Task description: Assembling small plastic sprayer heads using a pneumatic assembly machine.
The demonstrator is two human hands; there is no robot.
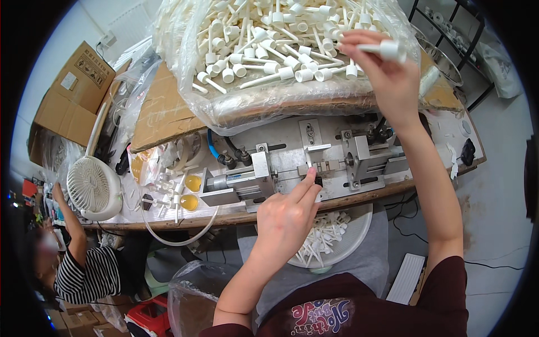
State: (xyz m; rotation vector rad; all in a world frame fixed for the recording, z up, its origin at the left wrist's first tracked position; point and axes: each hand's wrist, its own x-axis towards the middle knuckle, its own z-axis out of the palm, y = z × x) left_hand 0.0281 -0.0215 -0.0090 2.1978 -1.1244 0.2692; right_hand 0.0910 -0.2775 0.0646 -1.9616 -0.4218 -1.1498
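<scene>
My right hand is raised at the right of the bag, its fingers closed around a white plastic cap with a stem. Low in the middle, my left hand reaches to a metal bench fixture. Its index and middle fingers are stretched out, with the index fingertip at the small clamp block; the thumb is hidden. A pneumatic cylinder points at this block from the left, and a metal bracket assembly stands on the right. Many similar white stemmed caps fill a clear plastic bag behind the fixture.
Below the bench edge, a round white basin holds small white stemmed parts. A white fan, yellow-filled containers and loose white fittings sit on the left. A co-worker in a striped shirt is at far left, near a cardboard box.
</scene>
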